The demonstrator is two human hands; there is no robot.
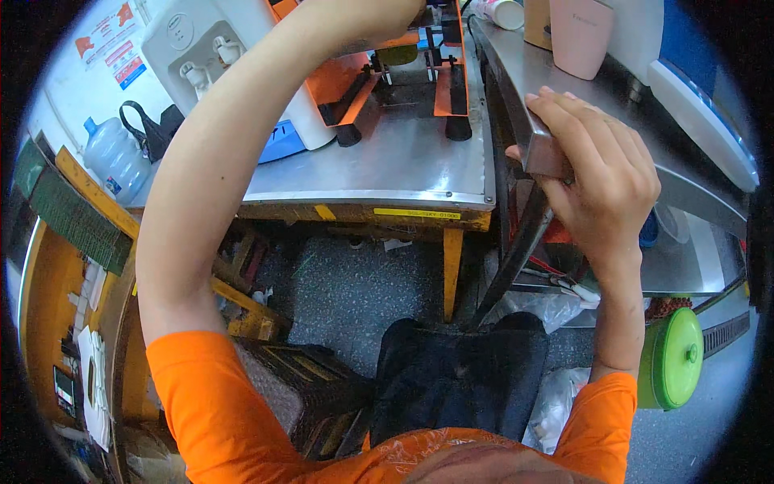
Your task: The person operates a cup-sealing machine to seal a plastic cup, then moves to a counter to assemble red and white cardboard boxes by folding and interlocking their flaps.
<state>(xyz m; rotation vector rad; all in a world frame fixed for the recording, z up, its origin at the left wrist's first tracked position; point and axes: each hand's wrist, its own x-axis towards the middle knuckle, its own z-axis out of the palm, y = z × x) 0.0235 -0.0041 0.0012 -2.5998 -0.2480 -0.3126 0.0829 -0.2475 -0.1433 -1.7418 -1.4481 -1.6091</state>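
My left arm stretches up to the top edge, where my left hand (391, 18) is at an orange-framed machine (453, 93) on black feet. The fingers of that hand are cut off or hidden, so its grip does not show. The machine stands on a worktable (395, 177) with a shiny metal top and yellow legs. On the right, my right hand (603, 165) is closed around the front corner of a stainless steel table (548, 152). Its fingers lie over the top, and the thumb side is below the corner.
Behind my left arm are a white water dispenser (189, 77) and a clear blue water jug (117, 165). A pink container (580, 39) stands on the steel table. Lower right is a green lidded bucket (677, 363). Wooden racks (52, 298) line the left.
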